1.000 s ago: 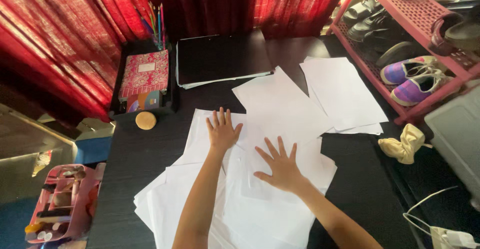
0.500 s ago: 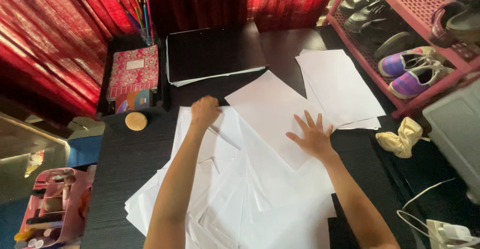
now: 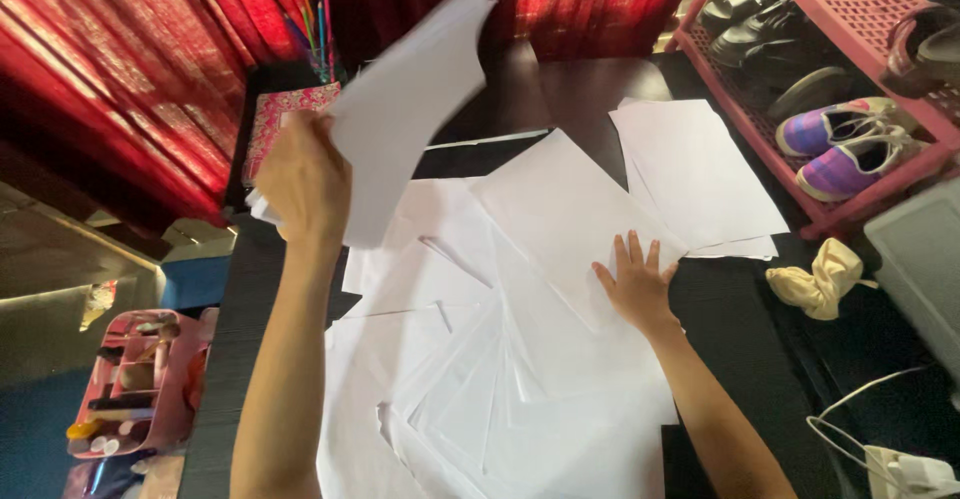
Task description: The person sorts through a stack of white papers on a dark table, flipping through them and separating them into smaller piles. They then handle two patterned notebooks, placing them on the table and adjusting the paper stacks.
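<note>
The left hand (image 3: 303, 181) is gripping a white sheet (image 3: 405, 109), holding it above the table (image 3: 730, 359); the right hand (image 3: 634, 284) is lying flat, fingers spread, on the scattered papers (image 3: 500, 359).

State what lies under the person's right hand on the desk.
The right hand presses flat on a white sheet topping overlapping loose papers. Black desk shows beside them; whatever lies beneath the papers is covered.
</note>
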